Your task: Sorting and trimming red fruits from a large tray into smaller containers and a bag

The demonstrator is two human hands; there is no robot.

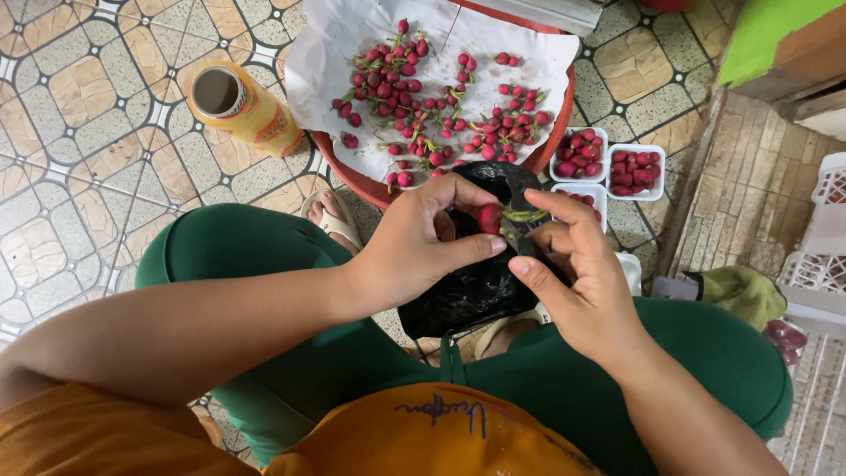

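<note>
Left hand (pixel 423 238) pinches a small red round fruit (pixel 490 218) between thumb and fingers; right hand (pixel 573 264) grips its green stem (pixel 525 214), both over a crumpled black plastic bag (pixel 467 295). Beyond: white paper sheet (pixel 352 44) of similar fruits on a red round tray (pixel 370 187), three small white tubs (pixel 608 163), a yellow can (pixel 247 106).

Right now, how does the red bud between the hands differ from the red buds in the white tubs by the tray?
The bud in the hands keeps a green stalk; the buds in the tubs look stalkless, just red.
The bud in the hands is alone, pinched by the left hand while the right hand is at its stalk above a black bag; the buds in the tubs lie packed together, untouched.
Both are small, round and deep red.
</note>
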